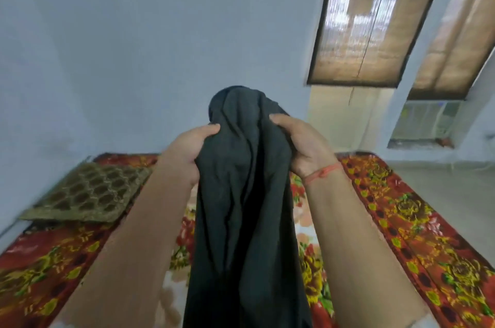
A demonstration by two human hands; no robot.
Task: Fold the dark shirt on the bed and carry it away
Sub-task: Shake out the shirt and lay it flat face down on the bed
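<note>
Lowest and closest in view, the dark shirt (242,207) is held up over the bed (407,220), its long axis hanging vertically from the bunched top down between the forearms and out of frame. The top is gripped on each side by the left hand (187,150) and the right hand (302,145), fingers curled into the cloth, both equally near. Lowering it straight down onto the bed is judged necessary for folding.

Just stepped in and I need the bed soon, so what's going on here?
A person holds a dark shirt up above the bed. The left hand and the right hand each grip the bunched cloth near its top; the rest hangs down loose. It is not folded yet. A patterned cushion lies on the bed's left side.
</note>
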